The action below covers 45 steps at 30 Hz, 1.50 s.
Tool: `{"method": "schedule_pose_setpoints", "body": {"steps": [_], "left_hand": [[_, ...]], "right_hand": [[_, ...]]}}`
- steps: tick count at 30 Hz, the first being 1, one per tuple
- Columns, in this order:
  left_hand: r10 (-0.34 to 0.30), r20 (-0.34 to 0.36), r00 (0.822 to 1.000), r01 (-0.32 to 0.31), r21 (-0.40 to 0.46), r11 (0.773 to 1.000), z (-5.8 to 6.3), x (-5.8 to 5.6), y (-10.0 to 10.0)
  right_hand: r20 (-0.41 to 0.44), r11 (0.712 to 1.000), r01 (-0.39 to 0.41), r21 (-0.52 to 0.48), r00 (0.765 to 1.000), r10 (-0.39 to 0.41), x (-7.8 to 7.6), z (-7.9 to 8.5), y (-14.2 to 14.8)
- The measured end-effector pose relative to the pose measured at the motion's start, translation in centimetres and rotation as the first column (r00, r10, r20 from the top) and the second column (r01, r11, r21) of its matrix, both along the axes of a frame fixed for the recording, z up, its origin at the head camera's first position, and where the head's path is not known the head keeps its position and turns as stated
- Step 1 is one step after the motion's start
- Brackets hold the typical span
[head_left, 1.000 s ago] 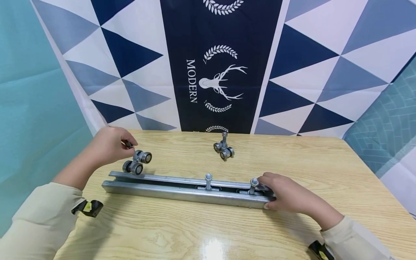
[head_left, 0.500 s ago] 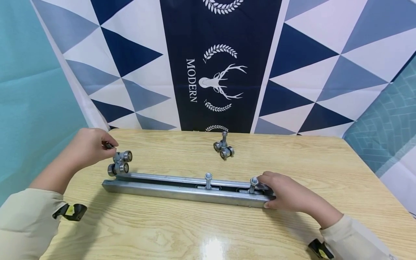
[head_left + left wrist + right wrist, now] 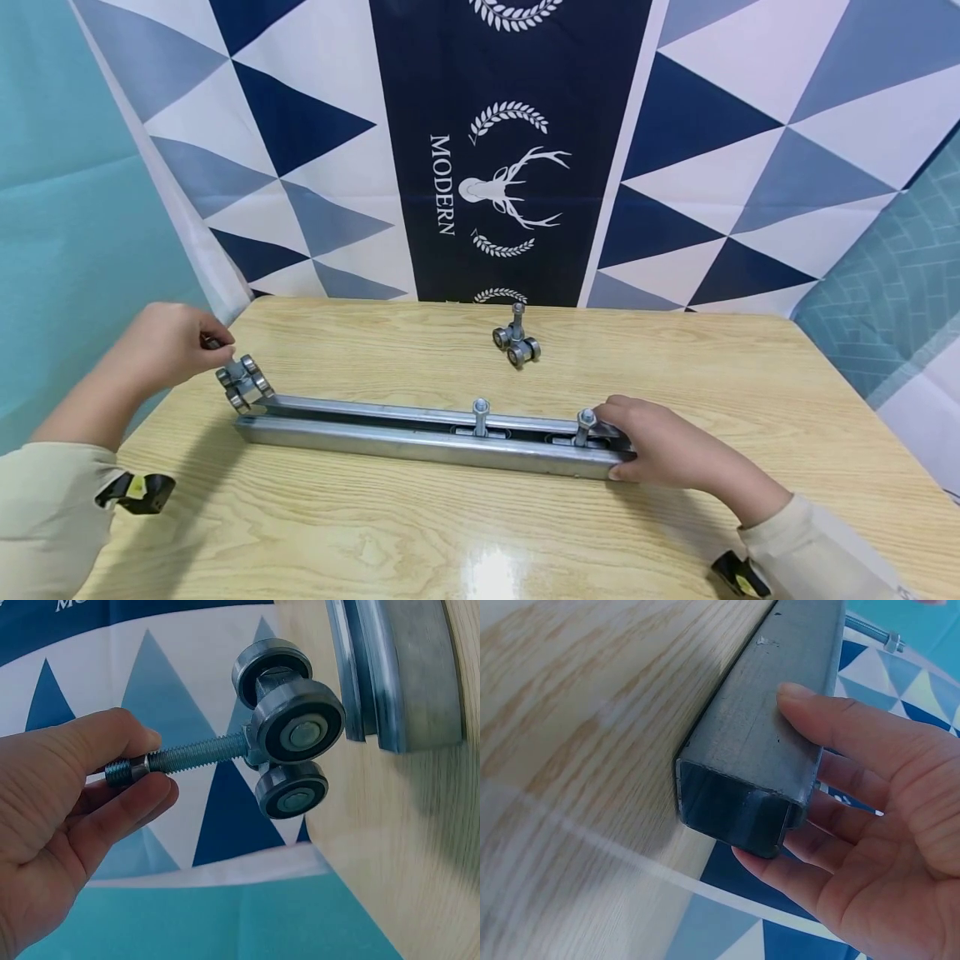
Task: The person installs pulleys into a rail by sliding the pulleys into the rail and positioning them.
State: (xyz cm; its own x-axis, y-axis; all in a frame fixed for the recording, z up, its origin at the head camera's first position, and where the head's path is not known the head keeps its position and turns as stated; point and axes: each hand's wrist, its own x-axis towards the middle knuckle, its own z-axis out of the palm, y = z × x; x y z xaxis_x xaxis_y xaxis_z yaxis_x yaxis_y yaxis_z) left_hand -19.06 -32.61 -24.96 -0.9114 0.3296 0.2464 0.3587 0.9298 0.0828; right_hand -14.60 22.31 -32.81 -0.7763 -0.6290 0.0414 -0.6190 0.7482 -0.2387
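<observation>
My left hand (image 3: 161, 346) pinches the threaded bolt of a four-wheeled roller trolley (image 3: 243, 383) between thumb and fingers. In the left wrist view the trolley's wheels (image 3: 300, 724) are close beside the open end of the steel channel track (image 3: 420, 682), with the bolt lying sideways. The track (image 3: 375, 444) rests on the table, slot upward. At its right end my right hand (image 3: 663, 442) grips it, thumb on the near wall and fingers over the far side. Two bolts, the left bolt (image 3: 481, 421) and the right bolt (image 3: 585, 429), stand up through the slot; their wheels are hidden inside.
Another roller trolley (image 3: 516, 343) stands on the wooden table (image 3: 420, 533) behind the track, bolt up. A patterned cloth (image 3: 315, 167) hangs along the table's back edge. Teal sheeting (image 3: 82, 208) borders the left side.
My left hand has carried the trolley leftward, from above the track to just off its left end, and tilted it. The right hand and the track have stayed nearly still.
</observation>
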Motion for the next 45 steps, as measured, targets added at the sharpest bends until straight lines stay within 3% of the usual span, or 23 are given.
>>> {"method": "schedule_pose_setpoints", "body": {"steps": [11, 23, 31, 45], "left_hand": [[0.07, 0.06, 0.996, -0.068, -0.033, 0.997, -0.1, -0.2, -1.9], [0.139, 0.134, 0.981, -0.136, -0.033, 0.99, -1.2, -0.7, -3.2], [0.133, 0.202, 0.97, -0.131, -0.02, 0.991, -2.1, -0.9, -3.3], [0.06, 0.22, 0.974, -0.056, -0.025, 0.998, -3.5, -0.9, -1.9]], "right_hand": [[-0.001, 1.0, 0.002, 0.001, 1.0, -0.002, 0.0, -0.1, 0.1], [-0.014, 1.0, -0.005, -0.005, 1.0, 0.005, 0.0, -0.1, 0.0], [-0.022, 1.0, -0.01, -0.008, 1.0, 0.009, 0.0, -0.1, 0.1], [-0.024, 1.0, 0.007, 0.003, 1.0, -0.006, 0.1, 0.0, -0.1]]}}
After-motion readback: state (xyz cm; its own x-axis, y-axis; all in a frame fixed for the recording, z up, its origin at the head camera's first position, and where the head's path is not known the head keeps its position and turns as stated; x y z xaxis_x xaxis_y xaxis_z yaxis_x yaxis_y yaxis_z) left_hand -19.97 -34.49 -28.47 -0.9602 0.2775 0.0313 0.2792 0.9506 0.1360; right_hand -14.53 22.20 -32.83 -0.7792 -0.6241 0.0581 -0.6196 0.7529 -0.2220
